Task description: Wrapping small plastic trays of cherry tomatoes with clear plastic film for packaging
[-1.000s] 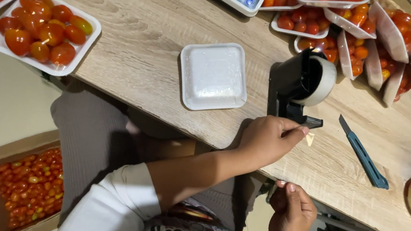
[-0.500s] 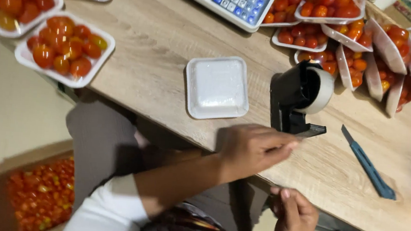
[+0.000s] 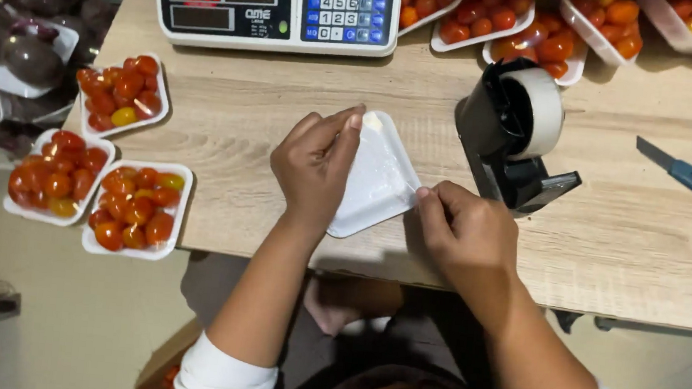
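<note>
I see my left hand gripping the white tray's far edge, tilting it up off the bench. My right hand pinches its near corner, just beside the tape dispenser.

The empty white foam tray is shallow and square with rounded corners. It is tilted up on its left side, near the front edge of the wooden table. The left hand grips its left edge, with one fingertip at the top corner. The right hand pinches its right corner.
</note>
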